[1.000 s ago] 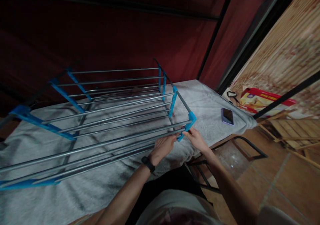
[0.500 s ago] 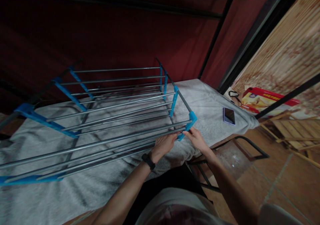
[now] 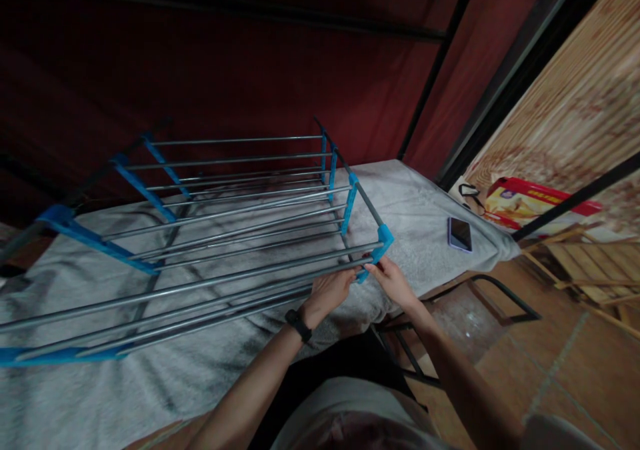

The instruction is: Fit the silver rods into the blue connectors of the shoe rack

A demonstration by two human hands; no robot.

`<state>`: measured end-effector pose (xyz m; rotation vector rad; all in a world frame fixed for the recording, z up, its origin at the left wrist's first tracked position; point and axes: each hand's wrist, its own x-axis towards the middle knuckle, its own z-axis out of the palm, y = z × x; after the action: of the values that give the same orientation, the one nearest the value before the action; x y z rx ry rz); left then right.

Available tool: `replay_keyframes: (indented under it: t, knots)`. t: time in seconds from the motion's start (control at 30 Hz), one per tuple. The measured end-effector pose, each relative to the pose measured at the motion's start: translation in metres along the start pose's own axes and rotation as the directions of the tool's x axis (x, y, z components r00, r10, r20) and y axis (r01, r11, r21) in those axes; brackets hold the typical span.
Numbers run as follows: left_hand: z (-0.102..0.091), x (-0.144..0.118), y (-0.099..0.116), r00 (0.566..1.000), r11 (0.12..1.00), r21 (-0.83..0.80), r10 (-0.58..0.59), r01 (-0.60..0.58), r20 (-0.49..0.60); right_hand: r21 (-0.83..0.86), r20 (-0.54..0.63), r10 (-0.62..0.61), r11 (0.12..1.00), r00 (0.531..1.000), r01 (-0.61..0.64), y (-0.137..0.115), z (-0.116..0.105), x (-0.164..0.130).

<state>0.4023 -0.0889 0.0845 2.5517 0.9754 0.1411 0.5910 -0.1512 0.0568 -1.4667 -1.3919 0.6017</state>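
Rack [image 3: 350,210] sat on grey blanket [image 3: 415,217]. Right hand's [image 3: 393,280] fingers clamped near-right blue bracket [image 3: 385,238], likely steadying the joint; left hand [image 3: 330,292] touched rod [image 3: 300,280] beside it, finger closure hidden, couldn't tell.

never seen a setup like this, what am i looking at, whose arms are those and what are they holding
There is no machine here: these are a person's two bare arms. All the pictures come from one camera worn on that person's head, looking forward and down.

A rack of metal tubes joined by blue plastic pieces sits on a gray blanket. The right hand holds the blue corner connector at the near right end. The left hand, with a black wristband on its wrist, is beside it at the end of a lower tube; its exact grip is hard to see. A phone also lies on the blanket, toward the right.
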Motion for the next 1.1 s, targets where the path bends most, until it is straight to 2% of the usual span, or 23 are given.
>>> replay_keyframes:
  t: [0.27,0.43,0.5,0.6,0.7,0.77,0.8,0.83,0.87,0.9,0.93,1.0,1.03,1.07,1.1]
  knots:
    - [0.0,-0.002,0.005,1.0,1.0,-0.014,-0.028,0.028,0.003,-0.026,-0.03,0.032,0.999,0.999,-0.033,0.005,0.007,-0.007]
    - [0.004,-0.017,0.004,0.991,0.994,0.069,0.091,-0.085,-0.093,0.04,-0.055,0.094,0.995,0.994,-0.092,0.017,0.017,-0.013]
    - [0.007,-0.034,-0.001,0.978,0.984,0.137,0.133,-0.111,-0.163,0.076,-0.055,0.105,0.992,0.993,-0.1,0.021,0.02,-0.014]
    - [0.012,-0.074,-0.018,0.945,0.97,0.205,0.186,-0.133,-0.27,0.096,-0.062,0.129,0.988,0.99,-0.123,0.027,0.024,-0.017]
    - [0.02,-0.128,-0.05,0.918,0.975,0.197,0.173,-0.107,-0.358,0.055,-0.066,0.187,0.982,0.98,-0.183,0.035,0.026,-0.022]
    - [0.024,-0.167,-0.08,0.884,0.989,0.149,0.083,-0.015,-0.46,0.023,-0.061,0.235,0.972,0.97,-0.234,0.04,0.028,-0.027]
    - [0.023,-0.187,-0.097,0.839,0.992,0.1,-0.005,0.071,-0.543,0.009,-0.058,0.26,0.966,0.964,-0.26,0.042,0.029,-0.029]
    - [0.022,-0.206,-0.116,0.766,0.987,0.033,-0.101,0.157,-0.635,-0.002,-0.057,0.283,0.959,0.957,-0.284,0.044,0.03,-0.031]
    - [0.018,-0.224,-0.135,0.657,0.969,-0.061,-0.209,0.241,-0.724,-0.014,-0.061,0.302,0.953,0.951,-0.304,0.045,0.031,-0.032]
    - [0.013,-0.242,-0.154,0.509,0.929,-0.182,-0.332,0.322,-0.794,-0.025,-0.068,0.315,0.948,0.947,-0.317,0.046,0.032,-0.034]
    - [0.007,-0.258,-0.173,0.326,0.872,-0.303,-0.435,0.384,-0.839,-0.033,-0.076,0.321,0.946,0.944,-0.324,0.047,0.033,-0.035]
    - [-0.009,-0.284,-0.21,-0.02,0.73,-0.527,-0.577,0.435,-0.816,-0.039,-0.083,0.324,0.944,0.942,-0.328,0.05,0.034,-0.036]
    - [-0.017,-0.293,-0.225,-0.142,0.677,-0.614,-0.617,0.405,-0.774,-0.04,-0.078,0.327,0.943,0.942,-0.33,0.052,0.034,-0.037]
    - [-0.024,-0.299,-0.239,-0.208,0.645,-0.671,-0.646,0.367,-0.735,-0.038,-0.07,0.326,0.944,0.943,-0.329,0.055,0.034,-0.038]
    - [-0.031,-0.302,-0.251,-0.229,0.629,-0.71,-0.676,0.317,-0.701,-0.033,-0.063,0.319,0.946,0.946,-0.322,0.059,0.034,-0.038]
